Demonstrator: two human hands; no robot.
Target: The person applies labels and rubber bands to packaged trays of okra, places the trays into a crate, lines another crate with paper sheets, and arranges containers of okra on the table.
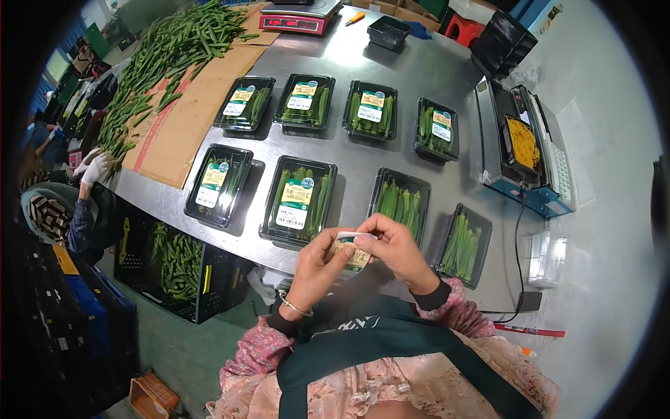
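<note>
A printed label (359,260) in white, green and gold is pinched between my two hands, just above the table's front edge. My left hand (319,271) is closed on its left side, and my right hand (399,251) grips its upper right part. Just beyond my fingers stands a black tray of okra (399,204) with no label showing. To its right, another okra tray (462,241) has no label either. A labelled okra tray (299,199) stands to the left of my hands, with another labelled tray (219,185) beyond it.
Several labelled trays (372,109) form a back row on the steel table (328,150). Loose okra (181,42) lies on cardboard (174,150) at left. A red scale (299,21), a machine (520,150) and a crate (202,283) surround the work area. A gloved co-worker's hand (96,167) touches the okra.
</note>
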